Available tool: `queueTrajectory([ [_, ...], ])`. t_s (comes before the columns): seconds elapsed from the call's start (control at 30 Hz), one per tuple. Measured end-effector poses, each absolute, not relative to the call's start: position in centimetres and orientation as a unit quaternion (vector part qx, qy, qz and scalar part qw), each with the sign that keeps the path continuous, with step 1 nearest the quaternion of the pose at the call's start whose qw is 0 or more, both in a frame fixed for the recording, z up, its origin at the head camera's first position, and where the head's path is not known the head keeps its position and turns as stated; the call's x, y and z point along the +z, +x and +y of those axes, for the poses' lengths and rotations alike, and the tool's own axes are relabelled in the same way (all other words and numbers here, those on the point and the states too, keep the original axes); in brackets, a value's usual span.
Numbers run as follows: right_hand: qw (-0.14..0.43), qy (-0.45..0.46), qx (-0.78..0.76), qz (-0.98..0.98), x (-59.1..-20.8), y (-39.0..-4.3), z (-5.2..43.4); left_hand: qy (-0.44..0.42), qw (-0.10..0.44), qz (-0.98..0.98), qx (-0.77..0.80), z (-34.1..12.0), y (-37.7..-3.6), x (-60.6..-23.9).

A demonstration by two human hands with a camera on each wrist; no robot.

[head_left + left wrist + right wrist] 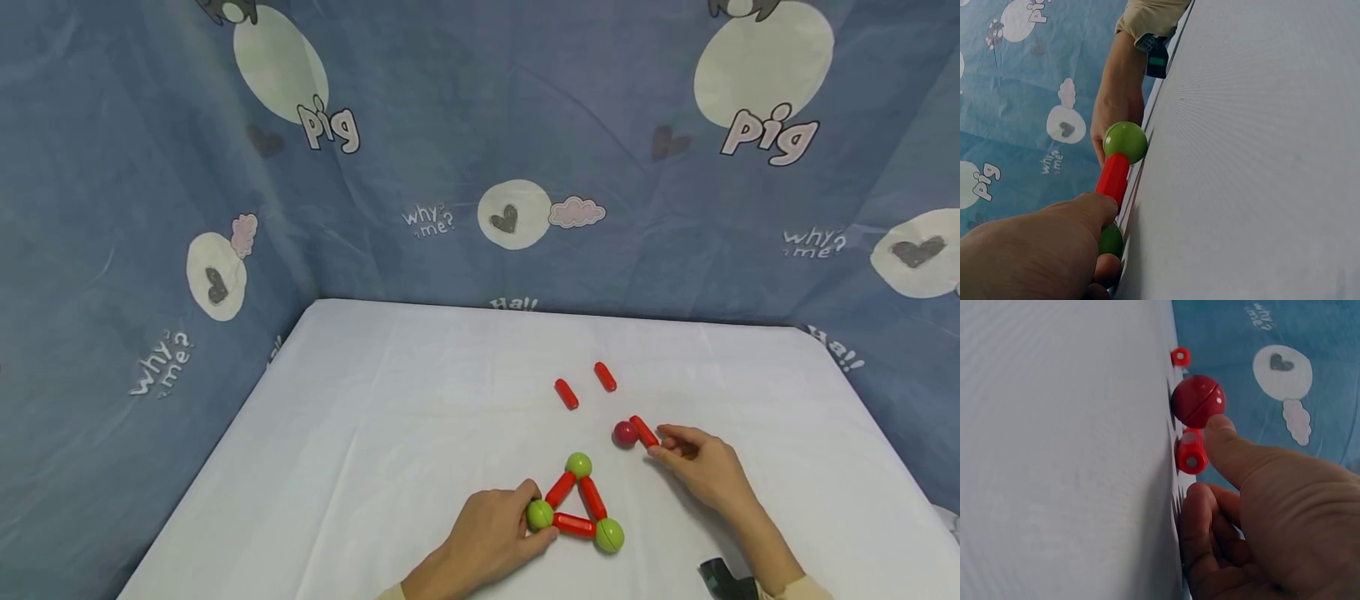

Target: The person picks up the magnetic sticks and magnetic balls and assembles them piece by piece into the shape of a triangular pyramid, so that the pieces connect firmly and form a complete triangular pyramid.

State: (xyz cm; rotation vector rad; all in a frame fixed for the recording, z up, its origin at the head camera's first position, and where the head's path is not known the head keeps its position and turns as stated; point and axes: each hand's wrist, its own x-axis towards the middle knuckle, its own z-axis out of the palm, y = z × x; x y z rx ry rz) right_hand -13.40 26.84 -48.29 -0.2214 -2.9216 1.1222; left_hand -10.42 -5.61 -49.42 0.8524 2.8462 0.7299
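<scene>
Red rods (592,497) and green balls (609,535) form a triangle (574,525) at the near side of the white table (420,400), one ball at each corner. The left hand (491,529) pinches the left corner ball (540,515) between thumb and fingers. Near the right hand (705,467) lie a red ball (625,433) and a loose rod (644,431), end against ball; that hand's thumb and bent fingers stand apart, not closed on anything, though whether the thumb touches the rod I cannot tell. Two more rods (567,394) lie farther back. All the pieces look like hard, smooth plastic, so they should be light, stiff and a little slippery, not fragile. Balls show a seam, and grey spots at the rod ends suggest magnets; if so, the joints would hold lightly but could swivel or part under a twist. A rod is best taken across its middle, a ball around its widest part, and the triangle by a corner with the far side supported. No brand can be read on the pieces. Blue cloth (420,125) behind carries the printed words "pig", "why me?" and "Ha!!", each more than once.
</scene>
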Motion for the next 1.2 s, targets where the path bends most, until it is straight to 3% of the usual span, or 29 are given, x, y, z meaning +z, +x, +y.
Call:
queueTrajectory([
  [0.5, -0.013, -0.086, 0.335, -0.938, -48.4, -13.6, 26.2, 0.279, 0.042, 0.929, 0.239, -5.6, -10.2, -49.4],
  [1.2, 0.028, -0.102, 0.303, -0.947, -48.7, -14.2, 25.3, 0.273, 0.045, 0.932, 0.236, -5.4, -10.3, -49.3],
])
